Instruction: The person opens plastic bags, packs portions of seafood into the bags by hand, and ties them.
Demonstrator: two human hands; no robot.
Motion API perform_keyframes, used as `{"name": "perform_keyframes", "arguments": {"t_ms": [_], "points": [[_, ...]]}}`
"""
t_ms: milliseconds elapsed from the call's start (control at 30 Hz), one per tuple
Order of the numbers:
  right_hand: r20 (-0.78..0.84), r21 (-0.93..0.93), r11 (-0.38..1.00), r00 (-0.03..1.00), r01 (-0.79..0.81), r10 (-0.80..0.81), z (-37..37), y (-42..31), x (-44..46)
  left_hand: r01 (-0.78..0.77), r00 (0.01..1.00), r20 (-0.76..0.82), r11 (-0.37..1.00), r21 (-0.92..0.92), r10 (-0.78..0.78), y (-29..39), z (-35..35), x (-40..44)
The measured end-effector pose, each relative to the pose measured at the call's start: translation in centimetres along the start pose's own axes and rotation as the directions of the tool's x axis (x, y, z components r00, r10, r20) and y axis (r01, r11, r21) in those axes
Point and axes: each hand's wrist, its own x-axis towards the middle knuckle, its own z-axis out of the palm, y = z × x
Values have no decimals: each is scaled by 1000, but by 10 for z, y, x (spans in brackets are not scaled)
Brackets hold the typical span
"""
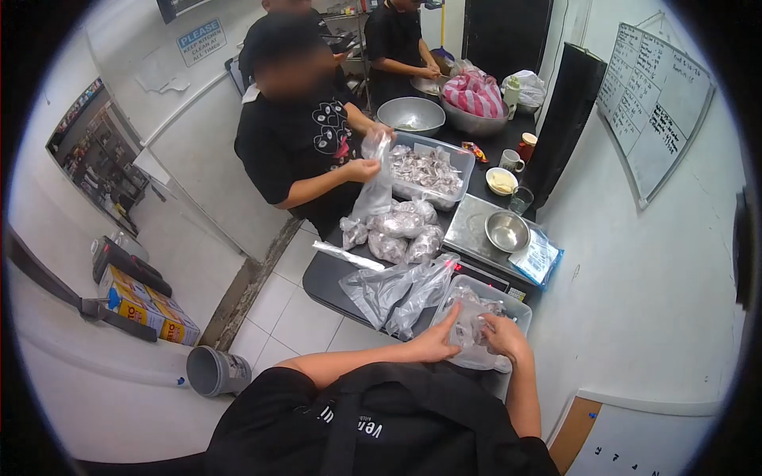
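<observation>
My left hand (434, 343) grips the near left side of a clear plastic bag (470, 327), its thumb pointing up along the plastic. On the other side, my right hand (505, 336) has its fingers bent around the bag's upper part. Greyish pieces show through the plastic, too blurred to name. Beneath and around the bag is a translucent plastic tub (520, 316) with more of these pieces inside. Flat clear plastic bags (379, 292) lie left of the tub at the table's edge.
Beyond the tub, a weighing scale (468, 226) bears a steel bowl (508, 232). Several filled bags (401, 228) are piled beside it. Across the table, a person (298, 143) holds a plastic bag (375, 186) near a larger tub (468, 159). The wall stands close on the right.
</observation>
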Motion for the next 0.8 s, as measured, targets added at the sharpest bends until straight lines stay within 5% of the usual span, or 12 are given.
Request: {"name": "perform_keyframes", "arguments": {"t_ms": [133,333,500,633,700,733,800], "points": [[-74,-21,997,995,-74,72,-2,8,-7,222,963,151,975,15,-222,28,-14,-1],[0,-60,998,1000,-13,13,-4,26,-11,124,978,164,992,18,-126,-2,3,2],[50,-53,998,999,14,-12,-12,31,-16,-143,987,80,989,25,141,-11,12,3],[20,-10,1000,1000,12,-12,-12,44,-16,130,962,249,989,-68,-109,25,-8,2],[65,14,1000,998,2,-2,-12,51,-17,-29,993,119,997,70,21,-2,7,4],[117,33,999,993,7,-10,-18,52,-16,134,972,191,991,22,-136,2,4,5],[181,61,998,983,11,-22,-22,59,-17,0,991,132,1000,-17,3,2,6,5]]}}
